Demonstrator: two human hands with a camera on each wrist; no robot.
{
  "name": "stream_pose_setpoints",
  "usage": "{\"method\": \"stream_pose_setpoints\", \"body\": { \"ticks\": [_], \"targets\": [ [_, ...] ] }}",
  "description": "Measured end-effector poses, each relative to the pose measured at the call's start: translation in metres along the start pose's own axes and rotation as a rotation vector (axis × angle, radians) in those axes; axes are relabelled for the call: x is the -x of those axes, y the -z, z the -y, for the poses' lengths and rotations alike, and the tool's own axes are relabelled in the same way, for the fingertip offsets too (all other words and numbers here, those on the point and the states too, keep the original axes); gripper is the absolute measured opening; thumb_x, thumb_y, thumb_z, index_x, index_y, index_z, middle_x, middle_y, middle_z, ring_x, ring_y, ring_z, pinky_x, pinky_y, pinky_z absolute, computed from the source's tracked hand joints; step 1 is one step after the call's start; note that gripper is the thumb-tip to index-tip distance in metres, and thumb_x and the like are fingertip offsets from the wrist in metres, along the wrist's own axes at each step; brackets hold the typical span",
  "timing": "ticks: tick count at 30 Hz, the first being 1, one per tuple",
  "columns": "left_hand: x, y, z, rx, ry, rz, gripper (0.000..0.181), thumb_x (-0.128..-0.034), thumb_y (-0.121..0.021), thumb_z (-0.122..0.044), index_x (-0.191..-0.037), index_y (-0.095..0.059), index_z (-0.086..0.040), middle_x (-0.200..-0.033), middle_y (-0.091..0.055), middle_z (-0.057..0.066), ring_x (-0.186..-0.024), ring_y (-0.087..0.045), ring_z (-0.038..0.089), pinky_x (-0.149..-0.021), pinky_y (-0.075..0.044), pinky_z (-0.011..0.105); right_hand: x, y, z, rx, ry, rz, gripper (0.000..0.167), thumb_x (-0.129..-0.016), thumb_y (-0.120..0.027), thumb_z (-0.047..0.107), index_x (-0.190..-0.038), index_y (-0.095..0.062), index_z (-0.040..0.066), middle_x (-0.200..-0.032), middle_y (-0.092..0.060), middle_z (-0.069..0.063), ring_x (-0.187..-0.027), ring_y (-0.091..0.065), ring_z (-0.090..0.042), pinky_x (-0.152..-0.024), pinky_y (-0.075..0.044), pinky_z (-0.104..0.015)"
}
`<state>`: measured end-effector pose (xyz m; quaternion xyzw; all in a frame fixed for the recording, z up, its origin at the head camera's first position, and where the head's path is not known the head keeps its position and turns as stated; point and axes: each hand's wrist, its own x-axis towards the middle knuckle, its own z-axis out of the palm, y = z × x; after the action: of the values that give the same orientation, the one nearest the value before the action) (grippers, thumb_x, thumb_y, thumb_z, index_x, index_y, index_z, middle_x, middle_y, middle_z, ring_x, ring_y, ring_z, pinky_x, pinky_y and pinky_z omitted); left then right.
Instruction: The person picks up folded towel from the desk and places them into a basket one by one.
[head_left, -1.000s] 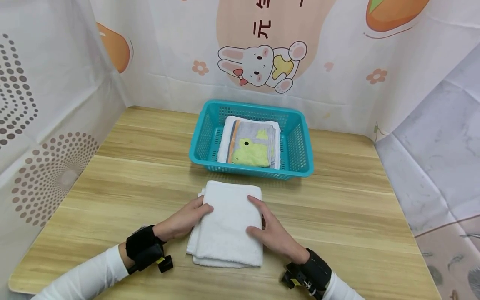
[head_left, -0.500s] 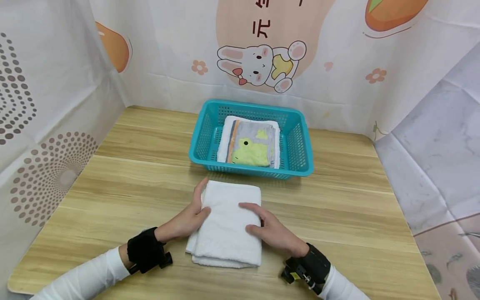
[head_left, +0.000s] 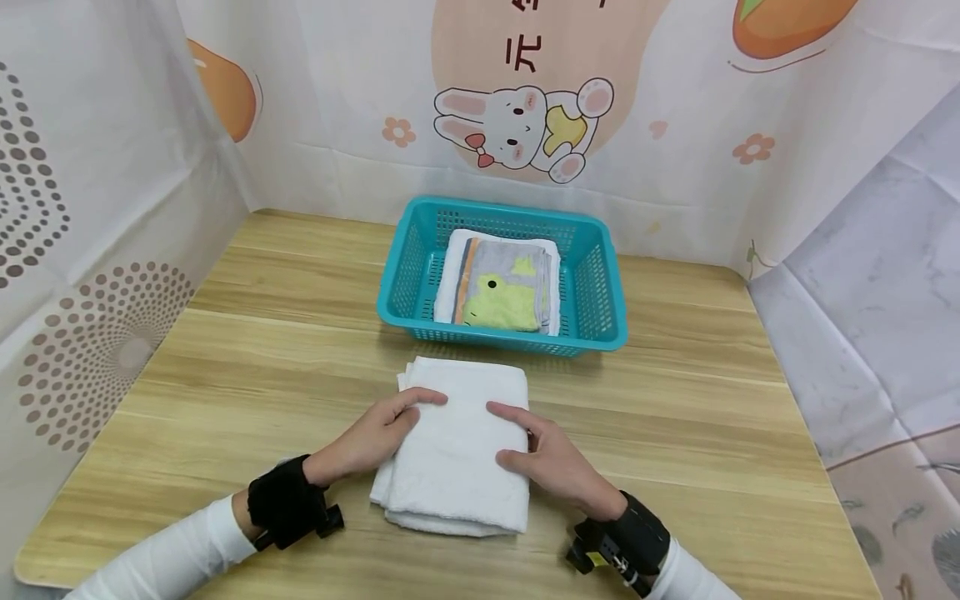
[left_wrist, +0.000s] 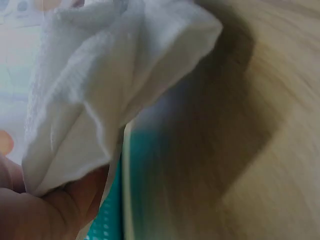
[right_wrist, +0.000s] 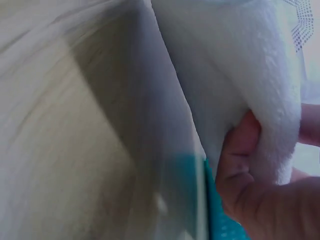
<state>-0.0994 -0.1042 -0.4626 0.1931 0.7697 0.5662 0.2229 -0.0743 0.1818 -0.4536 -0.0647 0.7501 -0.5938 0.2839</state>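
A folded white towel (head_left: 461, 450) lies on the wooden table, with a slightly offset lower layer showing along its left and bottom edges. My left hand (head_left: 378, 433) grips its left edge, the index finger and thumb on top. In the left wrist view, other fingers (left_wrist: 82, 197) are tucked beneath the cloth. At the right edge my right hand (head_left: 551, 458) holds the towel, with thumb and index finger above. Curled fingers (right_wrist: 237, 155) show under that edge in the right wrist view.
Behind the towel stands a teal plastic basket (head_left: 607, 283). Inside it lies a folded grey towel (head_left: 502, 292) with a yellow-green animal print, on top of a white folded cloth (head_left: 450, 275). A printed curtain (head_left: 337, 108) hangs behind the table (head_left: 690, 400).
My left index finger has moved from the towel's left edge onto its top. The right hand keeps nearly the same place, and the towel has shifted very slightly right.
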Motion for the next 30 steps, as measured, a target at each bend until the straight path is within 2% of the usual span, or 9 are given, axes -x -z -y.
{"method": "stream_pose_setpoints", "body": {
  "ticks": [3,7,9,12,15,19,24,30],
  "targets": [
    [0.001,-0.001,-0.005,0.007,-0.012,-0.014,0.037,-0.1073,-0.039,-0.01,-0.139,-0.057,-0.015,-0.147,-0.051,0.006,-0.134,-0.044,0.023,-0.103,-0.039,0.026,0.005,0.002,0.004,-0.019,0.023,-0.018,0.061,-0.092,-0.07,0.009,-0.148,-0.048,0.018,-0.149,-0.046,-0.01,-0.108,-0.06,-0.02,-0.083,-0.053,-0.03],
    [0.002,0.0,-0.015,0.026,-0.026,-0.016,0.037,-0.1034,-0.053,-0.017,-0.14,-0.056,-0.016,-0.146,-0.051,0.006,-0.13,-0.048,0.022,-0.101,-0.043,0.027,0.01,0.006,0.01,-0.06,0.07,-0.018,0.062,-0.092,-0.069,0.008,-0.149,-0.047,0.015,-0.149,-0.046,-0.014,-0.11,-0.06,-0.019,-0.083,-0.054,-0.029],
    [0.002,0.001,-0.02,0.034,-0.035,-0.001,0.043,-0.0994,-0.062,-0.019,-0.141,-0.054,-0.018,-0.146,-0.05,0.005,-0.126,-0.05,0.022,-0.098,-0.045,0.027,0.012,0.008,0.014,-0.064,0.085,-0.025,0.062,-0.092,-0.07,0.008,-0.149,-0.047,0.014,-0.149,-0.046,-0.014,-0.11,-0.06,-0.018,-0.083,-0.055,-0.03],
    [0.002,0.004,-0.026,0.013,-0.06,0.023,0.052,-0.0949,-0.069,-0.021,-0.144,-0.05,-0.02,-0.148,-0.047,0.002,-0.127,-0.048,0.019,-0.1,-0.044,0.027,0.014,0.011,0.018,-0.051,0.099,-0.05,0.061,-0.091,-0.071,0.008,-0.148,-0.049,0.015,-0.151,-0.045,-0.01,-0.107,-0.06,-0.014,-0.081,-0.055,-0.029],
    [0.0,0.008,-0.033,-0.012,-0.095,0.028,0.056,-0.0938,-0.07,-0.018,-0.145,-0.049,-0.019,-0.151,-0.044,0.0,-0.133,-0.043,0.018,-0.105,-0.04,0.029,0.015,0.015,0.024,-0.038,0.143,-0.083,0.06,-0.089,-0.073,0.007,-0.145,-0.053,0.013,-0.15,-0.048,-0.009,-0.095,-0.06,-0.011,-0.074,-0.052,-0.024],
    [-0.005,0.015,-0.043,0.001,-0.113,0.018,0.056,-0.0938,-0.07,-0.014,-0.146,-0.049,-0.016,-0.152,-0.042,0.002,-0.13,-0.045,0.022,-0.1,-0.046,0.029,0.014,0.022,0.034,-0.059,0.206,-0.105,0.059,-0.087,-0.074,0.003,-0.143,-0.054,0.007,-0.144,-0.053,-0.015,-0.086,-0.06,-0.012,-0.068,-0.051,-0.023],
    [-0.014,0.021,-0.053,0.026,-0.152,0.015,0.058,-0.0921,-0.071,-0.009,-0.146,-0.049,-0.012,-0.152,-0.041,0.006,-0.121,-0.052,0.024,-0.091,-0.053,0.028,0.012,0.031,0.042,-0.053,0.207,-0.148,0.058,-0.087,-0.075,0.005,-0.142,-0.056,0.01,-0.143,-0.051,-0.013,-0.094,-0.062,-0.016,-0.074,-0.054,-0.026],
    [-0.034,0.028,-0.06,-0.03,-0.191,0.02,0.058,-0.0911,-0.071,-0.007,-0.145,-0.05,-0.011,-0.149,-0.044,0.007,-0.116,-0.053,0.024,-0.084,-0.056,0.031,0.009,0.041,0.052,-0.041,0.204,-0.185,0.059,-0.087,-0.075,0.005,-0.143,-0.055,0.011,-0.141,-0.049,-0.01,-0.096,-0.061,-0.018,-0.073,-0.054,-0.026]
  ]
}}
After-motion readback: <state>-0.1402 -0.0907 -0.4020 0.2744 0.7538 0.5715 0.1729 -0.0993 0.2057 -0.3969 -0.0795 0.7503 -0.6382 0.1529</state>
